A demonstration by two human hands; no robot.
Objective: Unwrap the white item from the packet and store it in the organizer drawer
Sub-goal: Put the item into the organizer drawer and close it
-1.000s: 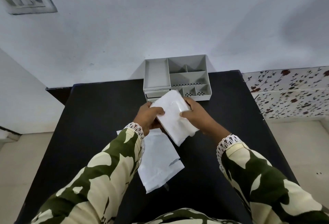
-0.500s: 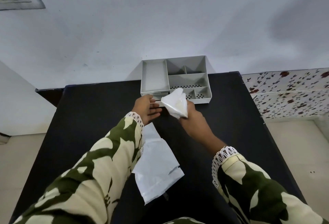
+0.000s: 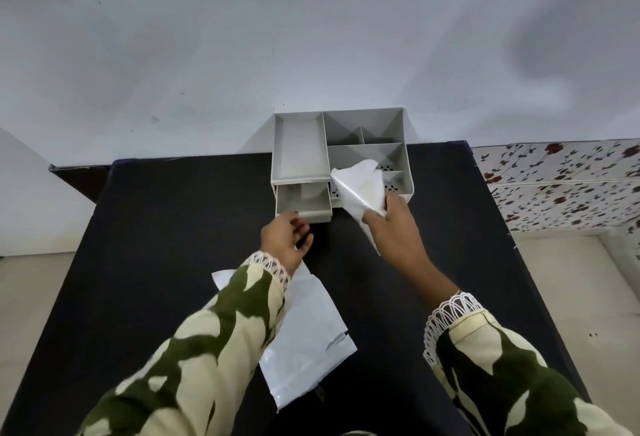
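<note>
Since half a second ago the drawer (image 3: 304, 202) has slid out from the lower left of the organizer (image 3: 339, 151), where before it sat shut, and my left hand (image 3: 284, 240) has dropped back toward me from its front edge. That left hand now hangs just in front of the drawer with the fingers loosely curled and apart, gripping nothing; I cannot tell whether a fingertip touches the drawer lip. My right hand (image 3: 394, 228) has lifted and moved to the right, and it pinches the white item (image 3: 360, 193) between thumb and fingers at the item's lower part. The item fans upward from that grip, crumpled and pointed at the bottom, and it sits in the air over the front right compartments of the organizer, beside the open drawer rather than in it. The inside of the drawer looks grey, with a paler patch at its back that I cannot make out. The packet (image 3: 304, 338) lies flat on the black desk (image 3: 173, 228) near me, partly under my left sleeve (image 3: 207, 338), well apart from the organizer. The organizer stands at the far edge of the desk against the pale wall (image 3: 311, 37).
</note>
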